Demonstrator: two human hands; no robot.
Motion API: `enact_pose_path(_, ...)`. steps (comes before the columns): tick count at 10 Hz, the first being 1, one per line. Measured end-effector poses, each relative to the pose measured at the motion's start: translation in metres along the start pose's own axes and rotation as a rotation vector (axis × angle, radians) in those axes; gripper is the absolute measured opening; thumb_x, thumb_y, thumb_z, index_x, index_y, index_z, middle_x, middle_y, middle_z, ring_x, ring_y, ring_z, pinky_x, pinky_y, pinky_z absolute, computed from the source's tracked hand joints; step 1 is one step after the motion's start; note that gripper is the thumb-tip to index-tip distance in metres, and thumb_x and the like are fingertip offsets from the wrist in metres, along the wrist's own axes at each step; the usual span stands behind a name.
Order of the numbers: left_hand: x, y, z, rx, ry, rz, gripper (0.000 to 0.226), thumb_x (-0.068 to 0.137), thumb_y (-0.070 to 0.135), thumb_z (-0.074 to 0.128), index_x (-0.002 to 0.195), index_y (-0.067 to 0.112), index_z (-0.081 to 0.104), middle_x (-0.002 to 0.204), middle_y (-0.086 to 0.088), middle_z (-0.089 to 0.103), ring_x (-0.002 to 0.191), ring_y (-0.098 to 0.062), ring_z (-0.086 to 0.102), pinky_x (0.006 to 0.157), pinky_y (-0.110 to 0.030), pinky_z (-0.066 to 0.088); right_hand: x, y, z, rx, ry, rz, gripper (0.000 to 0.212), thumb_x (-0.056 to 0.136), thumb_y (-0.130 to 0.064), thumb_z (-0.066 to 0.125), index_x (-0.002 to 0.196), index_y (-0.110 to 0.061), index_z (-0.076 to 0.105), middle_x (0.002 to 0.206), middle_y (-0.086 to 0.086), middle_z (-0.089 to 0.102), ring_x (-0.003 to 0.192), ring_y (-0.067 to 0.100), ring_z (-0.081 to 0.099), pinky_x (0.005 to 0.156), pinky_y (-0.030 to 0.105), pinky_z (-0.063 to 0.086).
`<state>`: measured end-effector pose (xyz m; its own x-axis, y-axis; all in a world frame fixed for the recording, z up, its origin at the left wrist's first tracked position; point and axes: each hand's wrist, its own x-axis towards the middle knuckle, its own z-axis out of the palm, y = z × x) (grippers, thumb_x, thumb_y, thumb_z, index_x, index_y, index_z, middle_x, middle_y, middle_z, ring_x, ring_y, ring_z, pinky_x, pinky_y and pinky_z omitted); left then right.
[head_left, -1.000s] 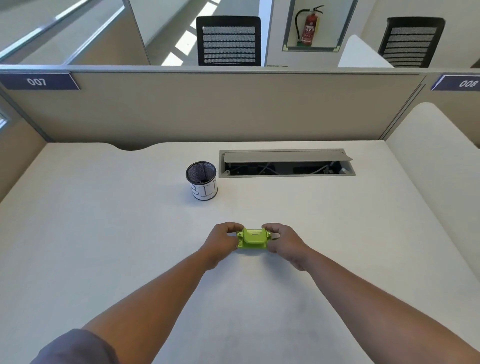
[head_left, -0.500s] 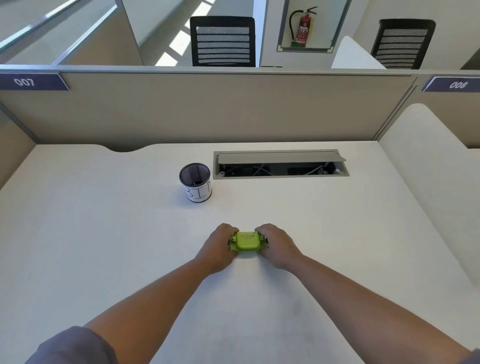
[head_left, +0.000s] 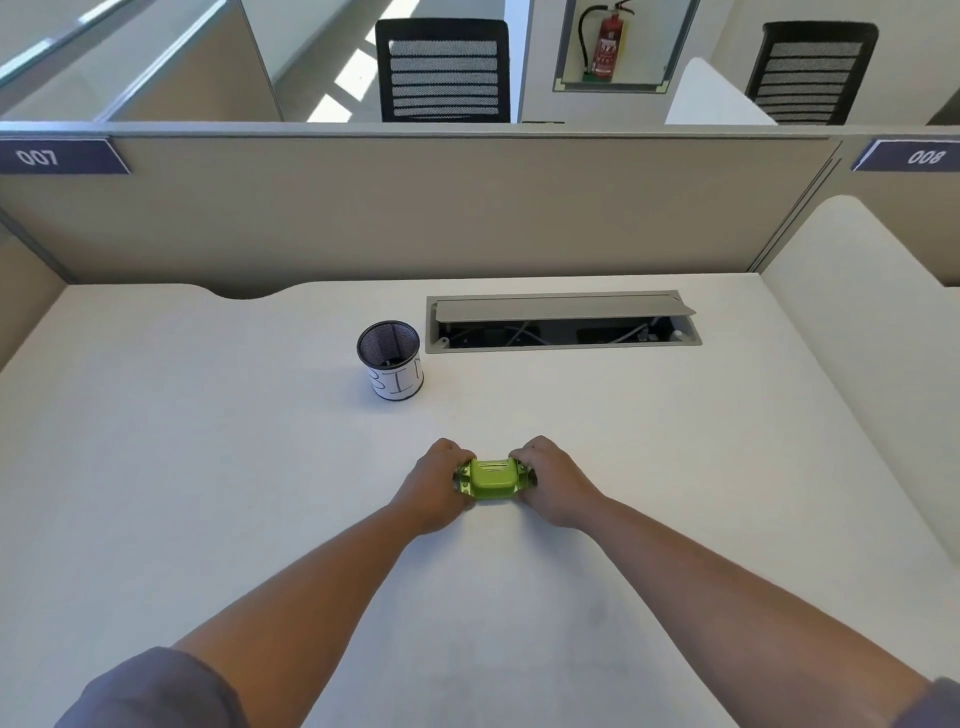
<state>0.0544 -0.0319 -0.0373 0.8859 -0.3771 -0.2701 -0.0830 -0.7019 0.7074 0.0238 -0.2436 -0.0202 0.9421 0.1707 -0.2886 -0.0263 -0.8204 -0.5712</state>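
Staring at the little lime-green case (head_left: 492, 479) on my feed right now. It sits low on the desk (head_left: 208, 467), about in the middle and on the near side, flat face up with some ribbing on top and darker tabs poking out at both ends. The left hand (head_left: 435, 486) has its fingers curled round the left end and the right hand (head_left: 550, 480) does the same on the right, so both are clamped on it. I can't see the fingertips on the far side well enough to tell what they're pressing.

What's changed: a second ago the hands sat a touch wider, with more of the case showing between them. Since then they've closed in and the case looks shorter between the knuckles. It hasn't really travelled across the desk, though. My guess is this is a squeeze or pry on the two ends, like popping it open or snapping it shut, not a carry. Nothing has visibly come apart yet.

Farther out, a black mesh cup (head_left: 390, 361) with a paper label reading BIN stands well apart, behind and left of the hands. Beside that is the open cable hatch (head_left: 563, 322), then the beige partition (head_left: 415, 208).
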Motion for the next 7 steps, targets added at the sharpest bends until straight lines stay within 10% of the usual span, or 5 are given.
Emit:
enact_pose_path(4,-0.001,-0.003,0.002,-0.039,0.026,-0.006,0.051,0.068,0.003,0.085,0.115,0.019,0.071,0.112,0.004,0.055,0.096,-0.02,0.06,0.086,-0.03,0.049,0.0,0.002,0.002,0.045,-0.015,0.007,0.048,0.081,-0.009,0.075,0.128,-0.009,0.064,0.126,0.011,0.051,0.111,0.028,0.057,0.095,0.033,0.046)
enact_pose_path(7,-0.019,0.009,-0.007,-0.03,0.041,-0.053,0.08,0.079,0.009,0.08,0.15,0.015,0.045,0.149,-0.005,0.044,0.131,-0.027,0.051,0.111,-0.04,0.044,-0.019,-0.015,-0.005,0.086,0.061,0.071,0.083,0.086,-0.017,0.065,0.16,-0.013,0.026,0.161,0.009,0.03,0.146,0.029,0.033,0.117,0.038,0.031)
